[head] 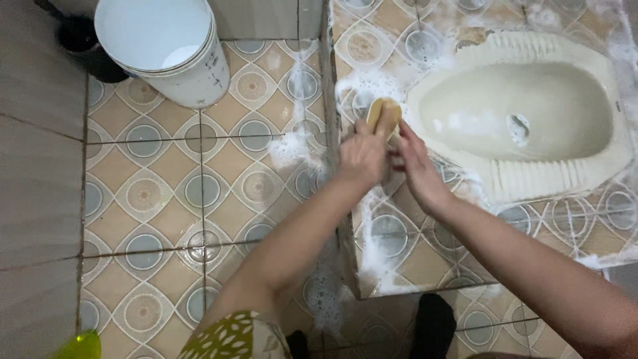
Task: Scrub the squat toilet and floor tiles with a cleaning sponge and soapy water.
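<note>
Near the frame's centre, both the left hand (pixel 362 156) and right hand (pixel 417 169) grip a wooden scrub brush (pixel 384 114) on the raised tiled step (pixel 425 249), already soapy around the squat toilet (pixel 525 113), foam unrinsed.

Glossy ceramic squat pan (pixel 531 119), wet soapy patterned floor tiles (pixel 199 193), wooden-looking brush (pixel 383 114), smooth white plastic bucket (pixel 166 46).

A cream squat toilet (pixel 525 119) sits in a raised, patterned-tile platform (pixel 425 252) streaked with foam — left of it lies lower tiled floor (pixel 173 193), a white bucket (pixel 166 46), and grey wall (pixel 36 166).
</note>
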